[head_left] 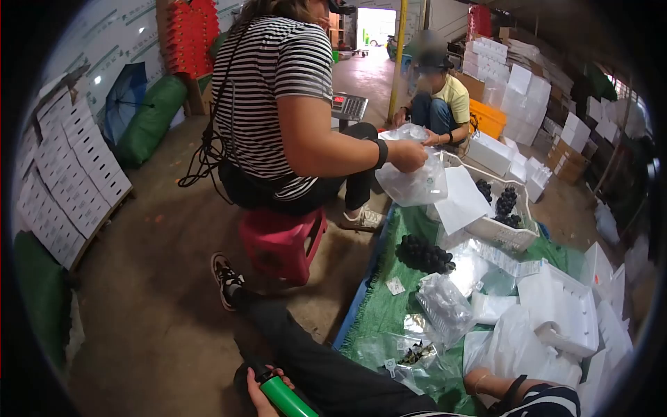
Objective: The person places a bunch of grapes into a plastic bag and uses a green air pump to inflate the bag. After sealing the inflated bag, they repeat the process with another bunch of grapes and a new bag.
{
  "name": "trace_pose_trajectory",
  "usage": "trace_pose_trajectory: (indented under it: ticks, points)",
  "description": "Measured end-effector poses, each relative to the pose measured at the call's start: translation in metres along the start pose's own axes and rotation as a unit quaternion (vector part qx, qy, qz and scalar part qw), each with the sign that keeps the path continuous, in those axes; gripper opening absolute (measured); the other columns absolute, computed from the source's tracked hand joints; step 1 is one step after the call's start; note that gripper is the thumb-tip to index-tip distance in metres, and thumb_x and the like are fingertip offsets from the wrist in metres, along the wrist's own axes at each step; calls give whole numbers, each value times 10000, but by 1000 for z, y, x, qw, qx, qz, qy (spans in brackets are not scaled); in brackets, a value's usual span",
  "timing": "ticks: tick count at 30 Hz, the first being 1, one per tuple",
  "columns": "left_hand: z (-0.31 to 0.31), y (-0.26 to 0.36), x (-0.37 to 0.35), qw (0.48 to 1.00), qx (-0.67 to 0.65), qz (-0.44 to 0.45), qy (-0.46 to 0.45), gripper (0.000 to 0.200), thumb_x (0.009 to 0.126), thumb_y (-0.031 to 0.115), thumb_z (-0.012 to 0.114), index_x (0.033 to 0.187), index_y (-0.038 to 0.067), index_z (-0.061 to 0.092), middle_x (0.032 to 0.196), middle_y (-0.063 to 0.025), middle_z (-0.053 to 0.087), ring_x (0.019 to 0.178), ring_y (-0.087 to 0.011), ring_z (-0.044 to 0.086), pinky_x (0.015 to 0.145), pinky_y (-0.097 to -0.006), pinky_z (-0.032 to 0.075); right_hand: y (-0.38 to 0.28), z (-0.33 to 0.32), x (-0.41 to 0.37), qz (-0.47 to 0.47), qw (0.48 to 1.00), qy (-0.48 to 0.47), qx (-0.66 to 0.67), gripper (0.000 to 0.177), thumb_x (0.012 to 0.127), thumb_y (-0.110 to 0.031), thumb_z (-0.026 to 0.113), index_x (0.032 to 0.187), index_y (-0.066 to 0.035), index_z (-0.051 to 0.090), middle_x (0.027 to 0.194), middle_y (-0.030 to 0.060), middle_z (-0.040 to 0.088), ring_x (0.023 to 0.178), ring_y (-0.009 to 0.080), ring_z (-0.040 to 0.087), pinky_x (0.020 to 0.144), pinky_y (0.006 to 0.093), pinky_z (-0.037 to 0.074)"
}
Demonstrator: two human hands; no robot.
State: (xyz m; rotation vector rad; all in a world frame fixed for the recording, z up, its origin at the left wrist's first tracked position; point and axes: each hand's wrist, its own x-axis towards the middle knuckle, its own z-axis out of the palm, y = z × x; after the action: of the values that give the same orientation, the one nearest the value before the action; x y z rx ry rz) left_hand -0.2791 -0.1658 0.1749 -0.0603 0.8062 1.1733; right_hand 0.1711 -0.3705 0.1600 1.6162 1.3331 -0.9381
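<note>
My left hand [258,395], low in the frame, is wrapped round a green cylinder [287,398] with a black end. At the lower right, my right hand [478,380] reaches into white plastic bags [517,351], which hide its fingers. Left of these bags are a clear plastic pack [445,306] and a small heap of plant scraps [417,353]. A bunch of dark grapes [424,256] lies on the green mat [375,306].
A person in stripes [271,104] sits on a red stool [283,243], holding a clear bag [415,182]. Another person [451,97] crouches beyond. A white crate [511,233] holds grapes. White boxes [73,167] stand left; foam trays [559,306] lie right.
</note>
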Motion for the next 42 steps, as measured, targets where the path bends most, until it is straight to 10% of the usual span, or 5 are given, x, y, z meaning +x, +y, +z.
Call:
trace_pose_trajectory:
  ticks: [4,10,17,27,42]
  points:
    - [-10,-2,6,998,43,30,-25,487,817,560,381,856,98,531,699,-105,539,536,-280,527,473,-411,445,-4,8,37,-137,975,-173,-28,467,848,-422,391,874,-28,640,871,200,614,787,347,587,719,434,445]
    - [-10,-4,0,998,31,34,-42,471,824,564,370,929,128,512,733,-93,537,571,-288,543,492,-414,448,-108,-108,8,-313,929,162,112,425,869,-380,424,630,-57,566,654,172,573,582,357,555,557,430,447]
    - [-3,-14,3,996,44,74,-2,441,827,552,400,893,128,501,720,-83,537,575,-263,540,507,-391,454,-235,-172,8,-560,745,164,321,629,852,-457,468,1300,-62,272,920,206,600,827,356,585,741,396,451]
    - [11,-23,0,993,46,94,47,405,834,514,440,883,116,501,758,-88,556,679,-268,543,629,-407,462,-277,-142,21,-523,675,-135,502,626,791,-354,621,1258,-50,338,892,63,540,716,108,556,507,231,492]
    - [-6,-13,5,995,69,67,2,323,868,415,430,972,115,491,826,-128,559,770,-292,525,756,-444,436,-286,-143,38,-536,671,-151,490,545,809,-349,596,1202,-43,373,874,57,531,715,109,542,532,234,488]
